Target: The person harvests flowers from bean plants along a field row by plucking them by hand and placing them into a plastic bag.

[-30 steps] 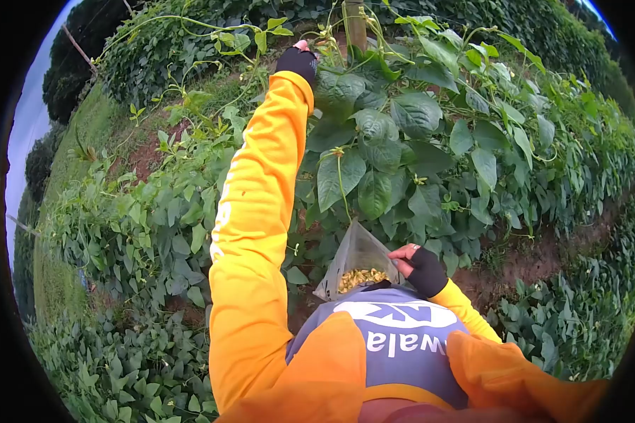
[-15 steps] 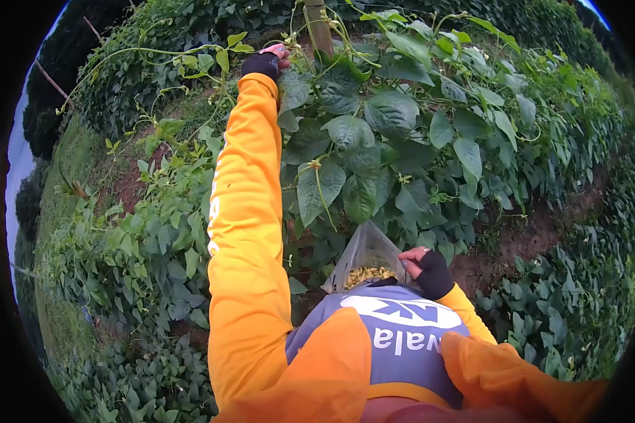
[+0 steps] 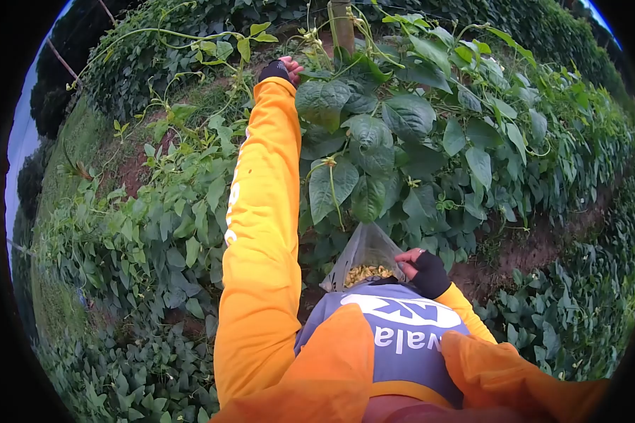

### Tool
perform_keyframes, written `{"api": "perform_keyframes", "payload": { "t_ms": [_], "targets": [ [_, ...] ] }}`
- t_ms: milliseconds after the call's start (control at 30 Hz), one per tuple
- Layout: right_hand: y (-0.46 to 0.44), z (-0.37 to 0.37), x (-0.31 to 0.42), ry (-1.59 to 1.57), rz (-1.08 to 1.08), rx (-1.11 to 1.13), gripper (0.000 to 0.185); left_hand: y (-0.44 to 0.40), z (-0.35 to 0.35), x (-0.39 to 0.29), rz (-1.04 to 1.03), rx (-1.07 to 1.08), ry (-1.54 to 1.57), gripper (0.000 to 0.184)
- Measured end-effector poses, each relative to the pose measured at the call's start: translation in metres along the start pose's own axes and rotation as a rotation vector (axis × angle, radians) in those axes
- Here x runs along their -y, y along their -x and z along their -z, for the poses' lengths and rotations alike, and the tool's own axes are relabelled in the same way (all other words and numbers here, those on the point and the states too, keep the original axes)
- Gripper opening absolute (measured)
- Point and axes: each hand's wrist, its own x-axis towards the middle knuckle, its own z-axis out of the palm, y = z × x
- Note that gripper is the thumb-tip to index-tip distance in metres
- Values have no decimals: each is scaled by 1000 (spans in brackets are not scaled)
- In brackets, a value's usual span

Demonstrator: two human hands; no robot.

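My left hand (image 3: 290, 69), in a black fingerless glove, is stretched far forward to the climbing bean-like vine (image 3: 391, 116), at the left edge of its broad leaves. Its fingers are curled closed; what they hold, if anything, is too small to make out. Close to my body, my right hand (image 3: 420, 268), gloved the same way, has its fingers closed at the right edge of a clear plastic bag (image 3: 363, 243). The bag hangs in front of my chest, with small yellow flower-like pieces (image 3: 369, 273) inside. A thin stalk with a pale tip (image 3: 329, 162) hangs over one leaf.
A wooden post (image 3: 342, 29) rises behind the vine. Long thin tendrils (image 3: 169, 29) reach out at the upper left. Dense low foliage (image 3: 134, 233) grows on the left, and more leafy rows stand to the right beside bare soil (image 3: 501, 271).
The view has shifted a little, so the vine and post appear further right. My left hand has come slightly down and right in the view. My right hand stays at the bag.
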Motion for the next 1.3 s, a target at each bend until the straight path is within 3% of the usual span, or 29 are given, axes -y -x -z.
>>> {"api": "perform_keyframes", "payload": {
  "t_ms": [33, 100, 133, 233, 267, 367, 467, 600, 700, 733, 867, 933, 967, 1133, 1167, 1233, 1300],
  "targets": [
    [0, 0, -1, -10, -15, 7, 18, -4, 0, 1, 0, 0, 2, 23],
    [1, 0, -5, -19, -31, 13, 18, -28, 10, 5, 44, 202, -98, 25],
    [1, 1, -7, -2, -15, 8, 18, -33, 16, 4, 86, 337, -27, 40],
    [1, 5, -7, 4, -36, 6, 18, -44, 5, 1, 71, 277, -192, 28],
    [2, 6, -6, -6, -72, 13, 18, -2, -10, -2, 16, 196, -77, 24],
    [2, 9, -5, -51, -83, 1, 17, -18, -17, -3, -51, 256, -224, 35],
    [-13, 34, 3, -154, -75, 23, 16, -22, -21, -3, -81, 278, -318, 36],
    [-59, 101, 71, -107, 116, -146, 13, -24, -23, 1, -81, 283, -360, 37],
    [-102, 138, 127, -320, 126, -237, 19, -25, -24, 3, -84, 285, -372, 38],
    [-124, 144, 135, -380, 217, -264, 22, -24, -24, 4, -83, 281, -377, 38],
    [-226, 156, 144, -444, 377, -174, 33, -23, -23, 7, -87, 265, -402, 39],
    [-283, 151, 134, -652, 342, -45, 34, -24, -25, 7, -90, 261, -418, 39],
    [-299, 147, 138, -572, 290, 0, 40, -25, -26, 8, -92, 259, -430, 40],
    [-395, 137, 122, -662, 170, 115, 36, -9, -25, 9, -119, 312, -442, 42],
    [-403, 137, 126, -661, 174, 123, 36, -8, -25, 11, -148, 331, -397, 42],
    [-418, 133, 134, -615, -32, 104, 30, -9, -27, 9, -146, 331, -383, 45],
    [-443, 130, 123, -441, 6, 137, 27, -12, -30, 7, -82, 340, -454, 47]
  ]
}}
